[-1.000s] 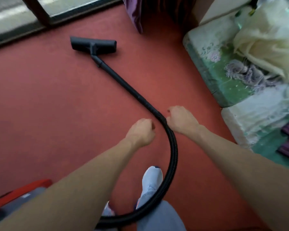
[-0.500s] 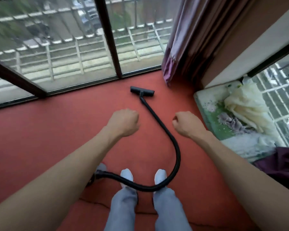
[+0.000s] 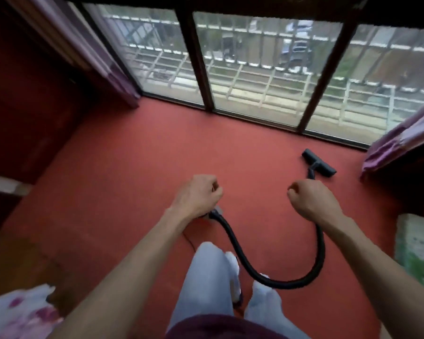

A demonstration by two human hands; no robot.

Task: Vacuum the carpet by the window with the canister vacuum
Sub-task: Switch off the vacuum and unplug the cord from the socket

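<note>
The black floor head of the vacuum lies flat on the red carpet, close to the window at the right. Its wand runs back under my right hand. The black hose curves in a U across the carpet in front of my feet and ends at the canister, which is mostly hidden behind my left hand. Both hands are held out above the floor as loose fists with nothing in them. Neither touches the hose or wand.
Purple curtains hang at the left and right ends of the window. A dark red wall bounds the left side. A green-and-white mattress lies at the right edge, and floral fabric at the bottom left.
The view has risen and swung left, so the window fills the top and the floor head sits further right. My fists have spread apart and hold nothing, as before.
</note>
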